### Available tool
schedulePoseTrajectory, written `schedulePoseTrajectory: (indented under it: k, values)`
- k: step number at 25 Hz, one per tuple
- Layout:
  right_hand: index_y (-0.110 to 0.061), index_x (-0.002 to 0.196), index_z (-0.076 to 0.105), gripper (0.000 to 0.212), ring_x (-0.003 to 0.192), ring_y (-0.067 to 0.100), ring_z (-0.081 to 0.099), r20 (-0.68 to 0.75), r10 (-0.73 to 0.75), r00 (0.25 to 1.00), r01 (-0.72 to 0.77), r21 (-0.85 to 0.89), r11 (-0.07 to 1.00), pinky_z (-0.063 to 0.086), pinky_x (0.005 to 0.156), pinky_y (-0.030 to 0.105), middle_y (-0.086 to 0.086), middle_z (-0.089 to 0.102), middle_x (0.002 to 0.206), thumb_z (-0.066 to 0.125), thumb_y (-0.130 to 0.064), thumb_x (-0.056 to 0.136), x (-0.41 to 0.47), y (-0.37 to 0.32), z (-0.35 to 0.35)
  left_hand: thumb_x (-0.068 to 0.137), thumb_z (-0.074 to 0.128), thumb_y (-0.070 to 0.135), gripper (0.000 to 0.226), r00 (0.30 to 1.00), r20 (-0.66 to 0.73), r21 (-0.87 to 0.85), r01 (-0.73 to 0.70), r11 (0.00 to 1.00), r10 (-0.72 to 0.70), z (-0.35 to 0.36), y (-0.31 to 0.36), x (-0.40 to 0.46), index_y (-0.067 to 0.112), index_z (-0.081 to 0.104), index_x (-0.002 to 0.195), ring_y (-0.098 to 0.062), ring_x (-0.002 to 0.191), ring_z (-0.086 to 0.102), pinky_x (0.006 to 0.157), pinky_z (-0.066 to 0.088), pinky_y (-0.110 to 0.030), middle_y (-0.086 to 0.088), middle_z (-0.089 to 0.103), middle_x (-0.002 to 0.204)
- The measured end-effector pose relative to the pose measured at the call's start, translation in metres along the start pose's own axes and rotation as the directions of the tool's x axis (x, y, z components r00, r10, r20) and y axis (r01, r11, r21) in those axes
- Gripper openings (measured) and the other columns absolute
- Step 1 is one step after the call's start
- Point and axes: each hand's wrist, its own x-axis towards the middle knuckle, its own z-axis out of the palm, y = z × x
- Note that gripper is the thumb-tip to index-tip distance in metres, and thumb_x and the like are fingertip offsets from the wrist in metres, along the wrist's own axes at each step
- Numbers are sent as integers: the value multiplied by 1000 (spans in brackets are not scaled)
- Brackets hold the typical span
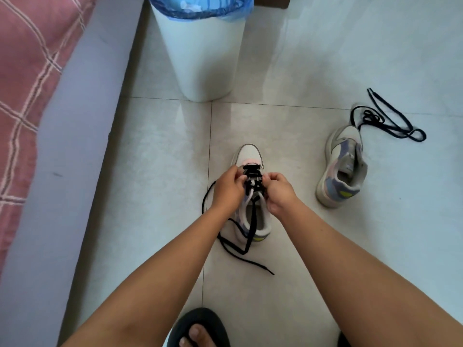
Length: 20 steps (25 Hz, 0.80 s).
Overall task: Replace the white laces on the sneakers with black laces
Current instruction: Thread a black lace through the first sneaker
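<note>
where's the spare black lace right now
In the head view the spare black lace lies loose on the tiled floor at the right, just beyond the toe of the unlaced sneaker and well right of the white bin.

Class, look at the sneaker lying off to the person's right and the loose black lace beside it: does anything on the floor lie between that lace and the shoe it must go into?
Nothing visible does. The loose black lace lies on bare floor tile just beyond the unlaced sneaker, one strand reaching its toe.

Home bedroom: pink plaid-covered bed; beside it, white plastic bin with blue liner on glossy pale tiled floor.
</note>
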Motion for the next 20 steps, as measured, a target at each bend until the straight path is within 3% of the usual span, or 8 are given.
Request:
schedulePoseTrajectory:
  k: [2,5,9,12,15,17,18,20]
  values:
    - [-13,79,47,21,67,16,54,-36,-15,999,14,-37,999,48,61,26,7,56,78,45,-5,98,2,4,0,94,53,15,13,997,-68,-80,43,996,-48,1,0,-7,12,49,81,-16,73,47,52,32,-15,5,51,71]
    - [-11,80,49,21,73,21,53,-62,-97,993,61,-431,900,47,70,33,9,56,84,54,-26,94,5,-8,-7,95,51,22,13,995,-67,-14,77,997,-78,-3,4,-6,13,49,87,-15,75,50,60,35,-19,4,54,79]
    - [-5,93,55,34,87,29,55,117,-15,993,111,-889,444,45,75,33,13,57,91,44,-37,95,-1,-23,-10,94,49,31,23,986,152,365,3,931,-63,-9,12,3,12,54,83,-29,85,57,64,35,-29,-12,62,89]
    - [-4,101,58,32,87,28,52,242,-38,970,245,-956,162,36,71,28,18,62,107,37,-28,99,-2,-27,-3,94,48,26,25,952,288,615,-102,782,-102,-8,28,19,5,61,101,-28,93,59,68,39,-30,-15,64,107]
    - [-3,102,60,25,84,25,47,333,-1,943,333,-943,21,35,70,27,19,62,112,39,-16,98,-2,-34,3,92,55,17,29,907,312,798,-89,596,-282,-1,49,22,9,56,120,-24,111,57,87,46,-29,-8,58,125]
    - [-7,89,56,19,84,24,46,387,-18,922,388,-921,44,35,70,28,19,61,105,40,-14,98,-1,-35,-1,91,54,11,30,912,349,783,-157,602,-216,3,48,16,7,54,121,-26,111,58,85,46,-30,-11,58,123]
    - [-10,80,50,22,83,24,47,383,-71,921,389,-910,141,37,70,30,17,60,96,40,-16,99,1,-31,-6,93,51,11,24,925,358,716,-186,673,-125,0,40,13,6,55,116,-28,106,58,81,45,-32,-14,60,118]
    - [-15,70,43,30,77,25,49,282,-170,944,329,-810,485,46,73,39,10,54,78,41,-19,100,3,-14,-21,96,45,17,15,966,258,425,-129,896,17,-8,15,4,7,55,103,-30,93,59,74,44,-35,-15,63,101]
